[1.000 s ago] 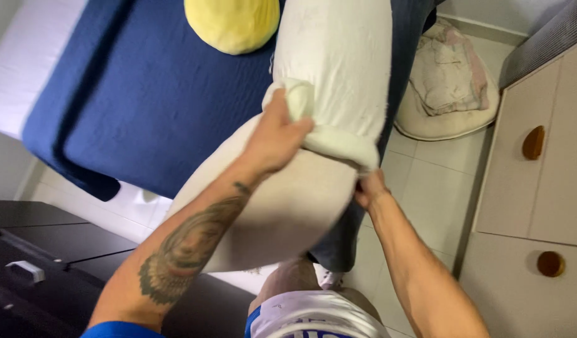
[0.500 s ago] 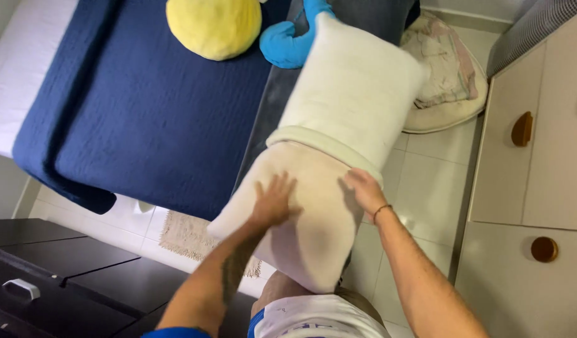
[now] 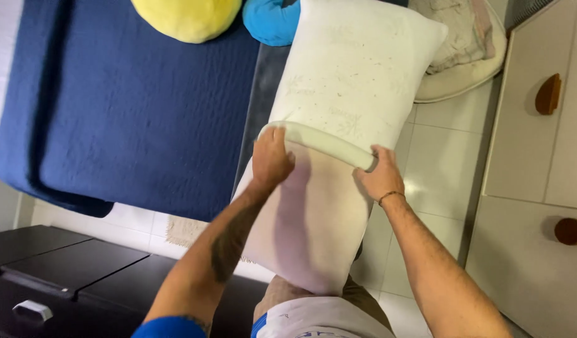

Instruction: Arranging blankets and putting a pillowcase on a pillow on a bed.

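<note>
My left hand (image 3: 271, 159) and right hand (image 3: 381, 175) each have fingers clamped on the rolled rim of a cream pillowcase (image 3: 304, 219), which holds the lower part of a white pillow (image 3: 357, 69) standing over my lap. Left lies a bed under a navy blanket (image 3: 132, 106) with a yellow cushion (image 3: 188, 17); below, dark drawers (image 3: 63, 269). Tiled floor (image 3: 438, 156) right. The pillow's lower end is hidden.

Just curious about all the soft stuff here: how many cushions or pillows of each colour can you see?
White: 1, the pillow gripped by the left hand and right hand
Yellow: 1, the round cushion
Blue: 1, the blue cushion
Total: 3
</note>
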